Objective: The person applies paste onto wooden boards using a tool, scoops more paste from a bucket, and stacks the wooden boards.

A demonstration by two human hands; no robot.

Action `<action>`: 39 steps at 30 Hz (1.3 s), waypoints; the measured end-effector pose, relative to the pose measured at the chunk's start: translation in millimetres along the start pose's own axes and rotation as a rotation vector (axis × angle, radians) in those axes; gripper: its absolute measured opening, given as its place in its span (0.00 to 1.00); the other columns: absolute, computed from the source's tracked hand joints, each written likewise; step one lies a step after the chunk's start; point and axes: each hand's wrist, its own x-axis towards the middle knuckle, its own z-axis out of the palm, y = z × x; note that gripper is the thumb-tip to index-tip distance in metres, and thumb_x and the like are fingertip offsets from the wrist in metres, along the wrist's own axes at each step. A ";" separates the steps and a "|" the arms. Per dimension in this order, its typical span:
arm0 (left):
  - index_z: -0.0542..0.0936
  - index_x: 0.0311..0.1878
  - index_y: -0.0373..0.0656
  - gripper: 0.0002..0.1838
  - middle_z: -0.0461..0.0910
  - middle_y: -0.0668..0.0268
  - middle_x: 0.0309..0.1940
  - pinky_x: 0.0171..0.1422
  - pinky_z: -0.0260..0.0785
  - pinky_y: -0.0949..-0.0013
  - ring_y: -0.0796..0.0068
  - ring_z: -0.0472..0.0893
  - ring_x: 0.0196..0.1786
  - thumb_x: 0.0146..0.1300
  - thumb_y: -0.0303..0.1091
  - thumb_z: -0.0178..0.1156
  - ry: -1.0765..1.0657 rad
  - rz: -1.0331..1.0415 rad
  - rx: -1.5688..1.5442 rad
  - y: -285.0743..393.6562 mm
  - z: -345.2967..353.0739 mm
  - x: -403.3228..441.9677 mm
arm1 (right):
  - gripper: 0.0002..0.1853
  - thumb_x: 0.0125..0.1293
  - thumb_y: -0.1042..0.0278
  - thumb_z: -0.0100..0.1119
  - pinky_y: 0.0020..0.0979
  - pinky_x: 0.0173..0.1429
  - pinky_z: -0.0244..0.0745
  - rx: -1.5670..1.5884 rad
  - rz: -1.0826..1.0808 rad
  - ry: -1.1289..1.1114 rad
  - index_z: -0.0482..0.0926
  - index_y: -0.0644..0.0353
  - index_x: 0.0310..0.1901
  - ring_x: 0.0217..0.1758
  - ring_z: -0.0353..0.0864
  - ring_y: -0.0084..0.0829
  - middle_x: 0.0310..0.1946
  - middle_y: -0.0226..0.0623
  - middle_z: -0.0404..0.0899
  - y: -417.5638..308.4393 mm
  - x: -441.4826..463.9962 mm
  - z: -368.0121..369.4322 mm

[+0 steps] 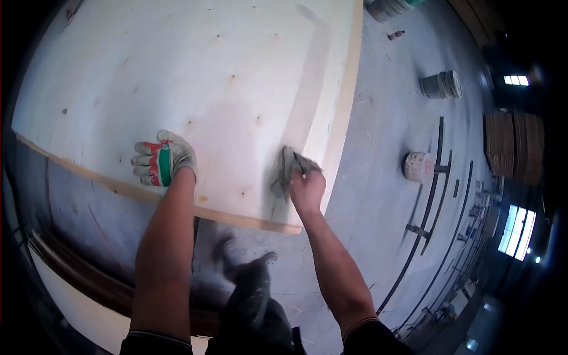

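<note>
A large pale plywood sheet (160,71) with small dark knots lies in front of me. My left hand (165,158), in a whitish work glove with a green band and red patches, rests palm down on it near the front edge, fingers stretched out. Near the sheet's right front corner, my right hand (302,171) is in a soiled light glove, closed and bent down against the surface. A thin dark edge shows at its fingers, but what it grips cannot be made out. A greyish streak (310,83) runs along the sheet's right side beyond this hand.
Right of the sheet, a grey bucket (441,85), a whitish bucket (419,167) and a small bottle (396,35) are on the concrete floor (373,195). Long dark metal bars (408,257) lie farther right. Brown stacked sheets (513,145) stand beyond. More boards (83,272) lie at lower left.
</note>
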 end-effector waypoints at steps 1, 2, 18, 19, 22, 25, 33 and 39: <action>0.60 0.79 0.41 0.42 0.59 0.39 0.77 0.79 0.47 0.32 0.34 0.58 0.78 0.73 0.63 0.40 -0.002 0.006 -0.010 -1.4 -0.6 -0.4 | 0.13 0.61 0.75 0.62 0.40 0.52 0.80 -0.003 0.012 0.008 0.86 0.60 0.48 0.47 0.85 0.49 0.49 0.47 0.85 -11.8 7.4 -0.4; 0.60 0.79 0.41 0.41 0.59 0.39 0.76 0.79 0.48 0.32 0.34 0.58 0.78 0.73 0.63 0.41 -0.005 0.014 -0.011 -4.7 -0.7 -0.5 | 0.16 0.61 0.75 0.63 0.40 0.52 0.81 -0.136 -0.120 -0.122 0.86 0.58 0.51 0.48 0.85 0.47 0.50 0.46 0.85 -22.3 4.3 -7.3; 0.74 0.70 0.44 0.31 0.73 0.44 0.67 0.76 0.61 0.41 0.42 0.68 0.74 0.72 0.55 0.54 -0.174 1.254 -0.847 -114.4 -65.1 148.8 | 0.14 0.64 0.80 0.58 0.31 0.50 0.81 0.209 0.194 0.192 0.85 0.68 0.50 0.43 0.87 0.30 0.39 0.42 0.87 -150.9 -130.2 66.4; 0.76 0.69 0.45 0.29 0.74 0.46 0.67 0.75 0.63 0.45 0.46 0.69 0.73 0.73 0.53 0.54 -0.020 1.309 -0.733 -115.3 -58.7 193.0 | 0.15 0.66 0.80 0.56 0.29 0.53 0.79 0.380 0.351 0.139 0.82 0.74 0.52 0.49 0.84 0.28 0.47 0.42 0.85 -155.7 -113.6 66.0; 0.74 0.72 0.46 0.30 0.70 0.50 0.72 0.78 0.59 0.48 0.48 0.67 0.76 0.75 0.53 0.53 0.037 1.062 -0.219 -140.4 7.8 333.3 | 0.12 0.65 0.80 0.56 0.34 0.46 0.80 0.634 0.524 0.074 0.83 0.71 0.49 0.45 0.86 0.34 0.43 0.42 0.86 -123.1 -59.2 105.3; 0.66 0.78 0.46 0.34 0.62 0.49 0.78 0.81 0.53 0.49 0.46 0.61 0.79 0.77 0.55 0.50 0.197 1.008 -0.113 -150.6 30.0 360.5 | 0.15 0.62 0.81 0.56 0.40 0.46 0.81 -0.155 0.268 0.142 0.85 0.62 0.49 0.43 0.86 0.45 0.43 0.44 0.86 -141.3 -17.1 134.6; 0.62 0.80 0.47 0.37 0.61 0.51 0.79 0.82 0.48 0.47 0.47 0.58 0.81 0.76 0.57 0.49 0.169 1.025 -0.126 -154.2 31.8 360.9 | 0.18 0.54 0.81 0.64 0.42 0.49 0.81 -0.392 -0.065 0.103 0.85 0.56 0.48 0.45 0.85 0.45 0.39 0.43 0.85 -194.9 -173.5 182.8; 0.60 0.81 0.45 0.37 0.58 0.52 0.81 0.83 0.45 0.48 0.48 0.56 0.82 0.78 0.57 0.46 0.107 0.997 -0.073 -149.8 23.8 359.5 | 0.10 0.62 0.80 0.59 0.34 0.47 0.80 0.375 0.229 0.146 0.83 0.66 0.45 0.42 0.87 0.40 0.38 0.43 0.85 -238.9 -105.5 182.6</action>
